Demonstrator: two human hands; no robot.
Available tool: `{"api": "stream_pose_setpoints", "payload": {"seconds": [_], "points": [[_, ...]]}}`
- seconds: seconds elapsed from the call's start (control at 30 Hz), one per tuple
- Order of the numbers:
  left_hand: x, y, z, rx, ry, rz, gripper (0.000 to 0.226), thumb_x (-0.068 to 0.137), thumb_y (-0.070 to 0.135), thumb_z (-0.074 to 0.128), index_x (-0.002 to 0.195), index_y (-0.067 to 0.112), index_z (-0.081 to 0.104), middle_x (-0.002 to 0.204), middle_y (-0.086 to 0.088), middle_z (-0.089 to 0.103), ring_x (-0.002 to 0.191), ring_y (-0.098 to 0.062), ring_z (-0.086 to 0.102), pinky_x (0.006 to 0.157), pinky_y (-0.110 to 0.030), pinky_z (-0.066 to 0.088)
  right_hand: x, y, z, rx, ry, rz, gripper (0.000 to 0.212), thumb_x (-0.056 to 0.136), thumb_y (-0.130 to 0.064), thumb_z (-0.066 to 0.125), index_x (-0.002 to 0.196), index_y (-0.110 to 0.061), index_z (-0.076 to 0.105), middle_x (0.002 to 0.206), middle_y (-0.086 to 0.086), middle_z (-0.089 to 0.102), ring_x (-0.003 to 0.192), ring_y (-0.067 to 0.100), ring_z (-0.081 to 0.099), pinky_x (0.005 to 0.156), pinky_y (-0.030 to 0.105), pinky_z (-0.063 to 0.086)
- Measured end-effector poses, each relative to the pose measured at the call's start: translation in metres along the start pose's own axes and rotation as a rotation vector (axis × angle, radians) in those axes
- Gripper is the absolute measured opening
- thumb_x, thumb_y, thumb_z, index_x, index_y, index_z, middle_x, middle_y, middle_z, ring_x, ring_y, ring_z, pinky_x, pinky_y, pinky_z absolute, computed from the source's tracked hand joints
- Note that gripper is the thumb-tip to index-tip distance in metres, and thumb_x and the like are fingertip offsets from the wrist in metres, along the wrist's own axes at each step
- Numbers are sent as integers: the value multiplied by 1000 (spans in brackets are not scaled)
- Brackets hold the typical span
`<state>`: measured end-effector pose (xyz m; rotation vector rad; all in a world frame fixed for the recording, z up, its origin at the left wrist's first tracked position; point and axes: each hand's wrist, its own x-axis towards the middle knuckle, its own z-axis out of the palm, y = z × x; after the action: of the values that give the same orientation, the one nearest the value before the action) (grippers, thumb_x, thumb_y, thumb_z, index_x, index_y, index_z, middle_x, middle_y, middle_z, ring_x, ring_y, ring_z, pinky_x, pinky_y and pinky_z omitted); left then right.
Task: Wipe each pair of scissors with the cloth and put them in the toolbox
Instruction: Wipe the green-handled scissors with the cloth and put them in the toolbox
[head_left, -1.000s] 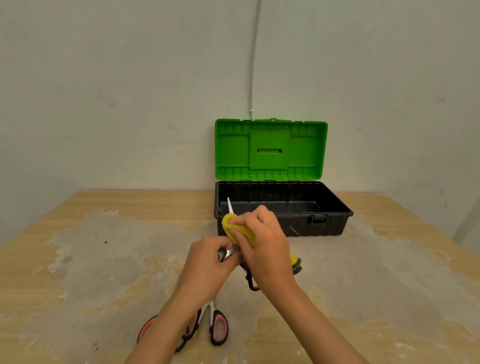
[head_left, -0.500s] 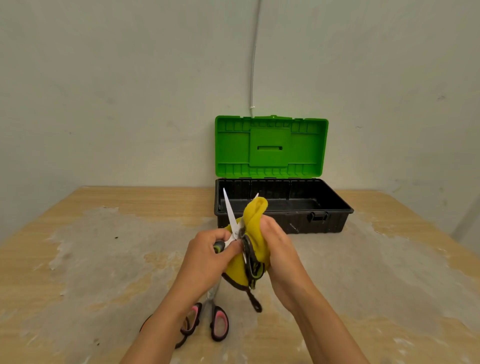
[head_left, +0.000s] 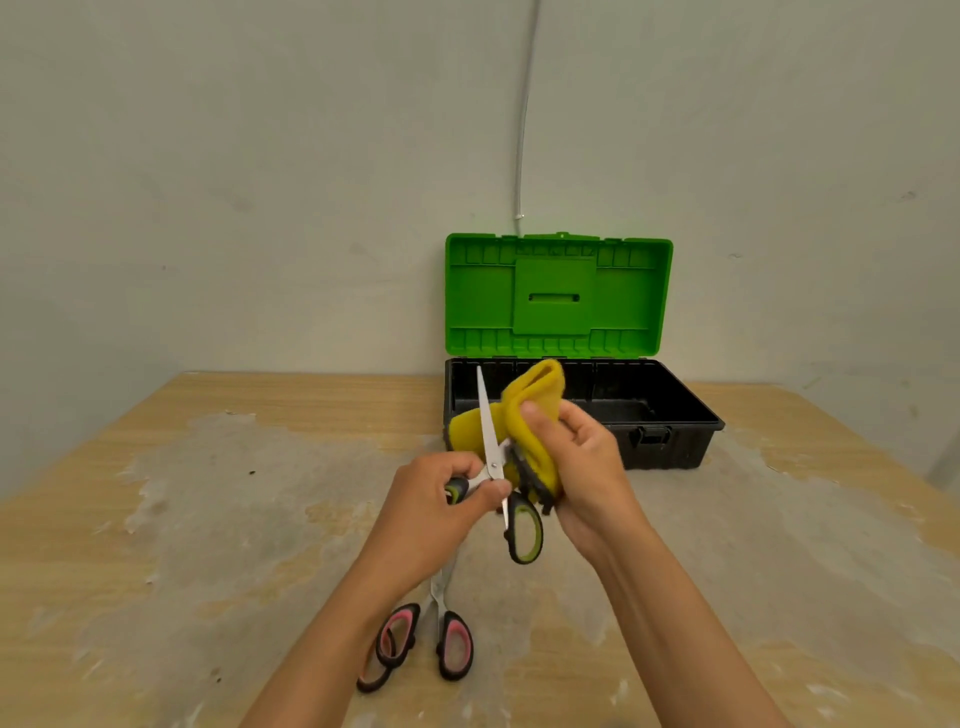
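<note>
My left hand grips one handle of the green-and-black scissors, whose blades are spread apart; one blade points up and its other handle loop hangs free. My right hand holds the yellow cloth folded around the second blade, which is hidden. Behind them stands the toolbox, black with its green lid upright against the wall. Pink-handled scissors lie on the table under my left forearm; another pair's orange-tinted handle shows beside them, mostly hidden.
The wooden table has a worn grey patch across its middle. A white cable runs down the wall behind the toolbox. The table's back edge meets the wall.
The scissors opened and turned, one blade now pointing up. My right hand slid the cloth from the handle end up along the other blade, and the cloth now rises in front of the toolbox.
</note>
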<state>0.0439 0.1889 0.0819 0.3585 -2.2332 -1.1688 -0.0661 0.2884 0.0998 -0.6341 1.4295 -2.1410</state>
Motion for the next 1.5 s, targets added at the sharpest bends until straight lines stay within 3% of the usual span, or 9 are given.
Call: {"api": "stream_pose_setpoints", "payload": {"seconds": [0.13, 0.37, 0.53, 0.67, 0.8, 0.93, 1.07, 1.23, 1.5], "points": [[0, -4, -6, 50, -10, 0, 30, 84, 26, 67, 66, 5, 54, 57, -3, 41, 51, -12, 40, 52, -33, 36, -9, 11, 3, -31, -117, 62, 27, 86, -10, 66, 112, -2, 66, 98, 15, 75, 80, 20, 71, 70, 29, 60], [-6, -1, 3, 89, -21, -26, 36, 83, 39, 67, 77, 4, 65, 58, -1, 41, 53, -10, 36, 54, -28, 34, 15, -3, -10, 58, 206, -75, 18, 87, -17, 67, 102, -8, 69, 84, 4, 75, 71, 17, 70, 69, 33, 60], [-7, -3, 8, 190, 123, -101, 19, 89, 27, 61, 79, 11, 64, 55, 10, 44, 47, -5, 41, 47, -12, 34, 14, -2, -22, 25, 364, -176, 21, 91, -26, 62, 110, -18, 67, 97, -2, 74, 88, 13, 70, 77, 31, 57], [-5, 13, 31, 186, 111, -83, 7, 97, 23, 46, 101, 24, 51, 88, 11, 51, 75, -4, 52, 58, -11, 42, -17, 38, 7, -223, 112, -196, 41, 87, -26, 69, 126, -18, 61, 116, -2, 70, 106, 11, 67, 87, 29, 55], [-14, 17, 43, 314, 15, -13, 34, 93, 19, 49, 126, 20, 39, 116, 3, 41, 97, -9, 49, 83, -27, 52, -14, 40, 7, -151, 119, -196, 28, 87, -12, 69, 115, -12, 67, 104, 4, 75, 100, 19, 70, 89, 35, 55], [-24, 16, 36, 408, -61, 62, 30, 92, 32, 49, 121, 27, 45, 104, 9, 38, 93, -6, 46, 77, -24, 48, -8, 29, -5, -90, 122, -120, 20, 90, -3, 61, 107, -10, 69, 93, 10, 76, 86, 24, 73, 77, 34, 59], [-15, 16, 20, 551, 203, 124, 15, 96, 31, 45, 103, 28, 58, 101, 8, 43, 94, -10, 44, 75, -28, 47, -9, 21, -13, 37, -56, 23, 21, 94, -6, 55, 112, -5, 66, 95, 11, 76, 84, 21, 73, 69, 27, 58], [-12, 2, 25, 361, 103, -1, 19, 96, 41, 44, 87, 24, 49, 76, 9, 54, 67, -9, 53, 59, -35, 48, -7, 19, -15, 74, -166, 61, 21, 92, -8, 56, 110, -9, 67, 104, 14, 74, 92, 22, 72, 73, 26, 58], [-14, 6, 23, 408, 116, 101, 22, 94, 40, 49, 82, 23, 55, 62, 11, 49, 60, -8, 49, 55, -28, 39, 10, 3, -20, 152, -11, 112, 25, 93, -11, 57, 116, -2, 64, 99, 14, 75, 83, 23, 74, 65, 32, 60]]}}
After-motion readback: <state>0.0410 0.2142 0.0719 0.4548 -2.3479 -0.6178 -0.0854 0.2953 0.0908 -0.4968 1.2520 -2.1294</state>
